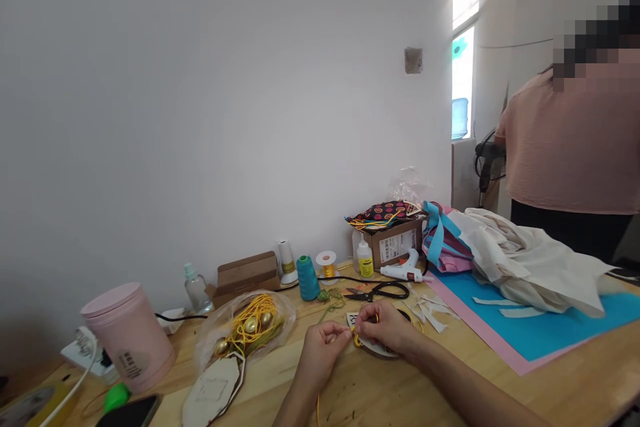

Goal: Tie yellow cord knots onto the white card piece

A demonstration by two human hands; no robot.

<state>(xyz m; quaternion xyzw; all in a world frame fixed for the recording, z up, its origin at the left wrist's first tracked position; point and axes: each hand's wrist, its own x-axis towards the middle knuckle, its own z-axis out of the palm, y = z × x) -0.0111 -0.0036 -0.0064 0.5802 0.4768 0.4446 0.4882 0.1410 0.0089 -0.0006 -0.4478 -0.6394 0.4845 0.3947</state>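
My left hand (324,349) is closed in a pinch at the left side of a small round piece (383,348) with a pale face and dark edge. A yellow cord (319,407) hangs below it over the table (280,387). Over the round piece, my right hand (383,328) pinches at yellow cord by its left edge, fingertips close to those of my left hand. Both sets of fingertips meet around the yellow cord. Black-handled scissors (383,291) lie just behind my right hand.
Left: pink canister (129,337), bag of yellow cords (253,320), white board piece (213,390), phone (131,412). Behind: teal thread cone (307,278), glue bottle (365,260), glue gun (403,270), cardboard box (395,244). Right: blue sheet (525,330), cream cloth (535,260); a person (575,140) stands beyond.
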